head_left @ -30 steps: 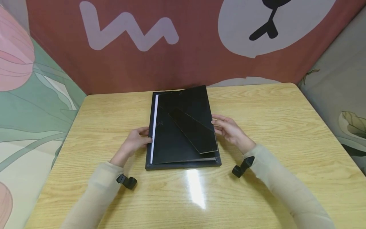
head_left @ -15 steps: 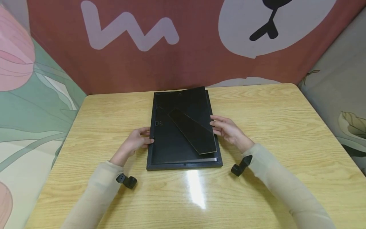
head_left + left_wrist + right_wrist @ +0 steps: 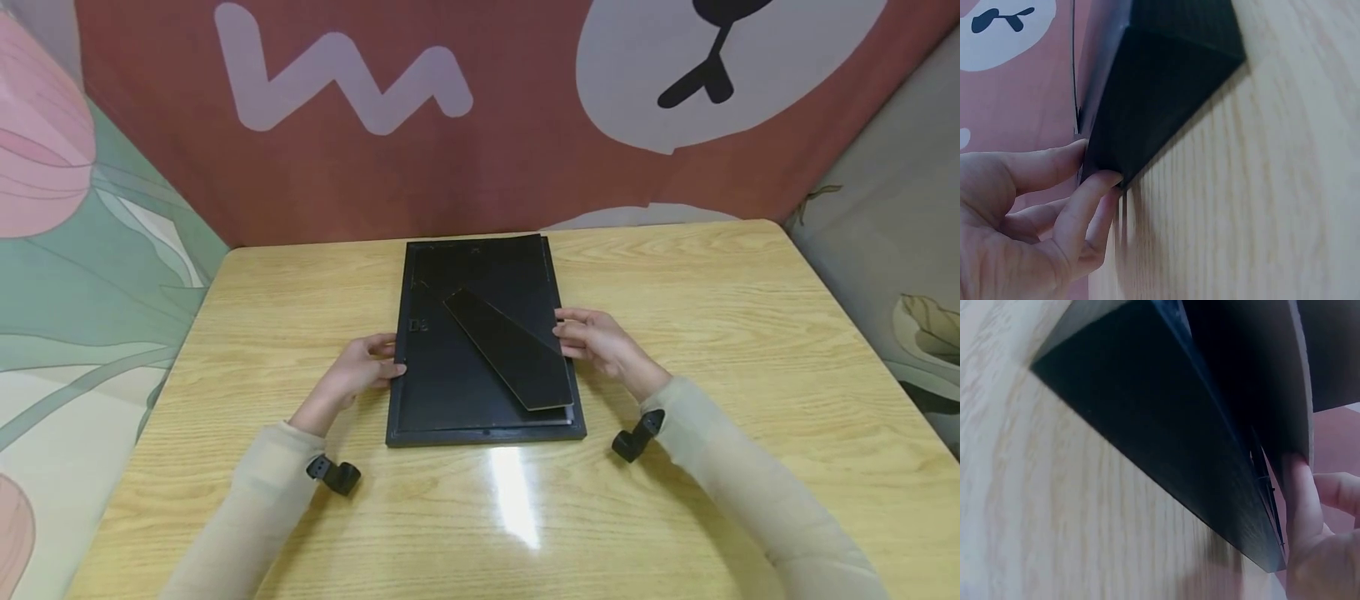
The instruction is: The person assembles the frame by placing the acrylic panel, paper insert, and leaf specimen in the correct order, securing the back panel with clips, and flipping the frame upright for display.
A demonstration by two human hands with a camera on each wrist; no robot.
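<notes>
A black picture frame (image 3: 442, 437) lies face down on the table in the head view. Its black backing board (image 3: 461, 379) sits in it, with a slanted stand leg (image 3: 513, 354) attached. My left hand (image 3: 355, 367) grips the frame's left side, thumb on top and fingers against the outer wall. With thumb and fingers, my right hand (image 3: 606, 343) pinches the right edge of the board. In the right wrist view, the board's edge (image 3: 1307, 375) stands raised above the frame's side wall (image 3: 1147, 419), leaving a gap. A light strip shows under the board's lower right corner.
The wood-grain table (image 3: 300, 283) extends around the frame. Its back edge meets a red patterned wall (image 3: 375, 183) just behind the frame. A small black camera (image 3: 337, 477) is strapped to the left wrist, another camera (image 3: 637, 435) to the right.
The backing board has shifted left and lowered into the frame, covering the white strip seen earlier along the left. My right hand moved slightly down with it; the left stayed on the frame.
</notes>
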